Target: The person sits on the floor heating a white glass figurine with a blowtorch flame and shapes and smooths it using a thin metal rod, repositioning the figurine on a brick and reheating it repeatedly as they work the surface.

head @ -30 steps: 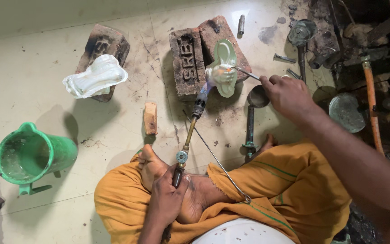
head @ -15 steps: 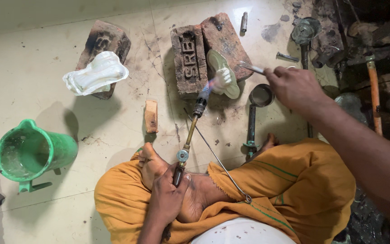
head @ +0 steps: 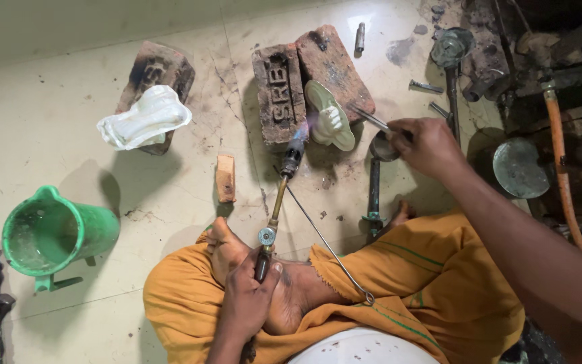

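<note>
Your left hand [head: 250, 296] grips the brass gas torch [head: 279, 195], flame on the pale moulded piece [head: 331, 116]; right hand [head: 426, 143] pinches thin metal tweezers [head: 370, 119]. Heating's underway, not finished.

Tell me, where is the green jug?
In the head view, the green jug stands on the floor at far left, below the white piece lying on a brick.

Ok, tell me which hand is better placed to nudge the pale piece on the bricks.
Right. The right hand holds tweezers tipped beside the pale piece; the left hand grips the torch.
</note>
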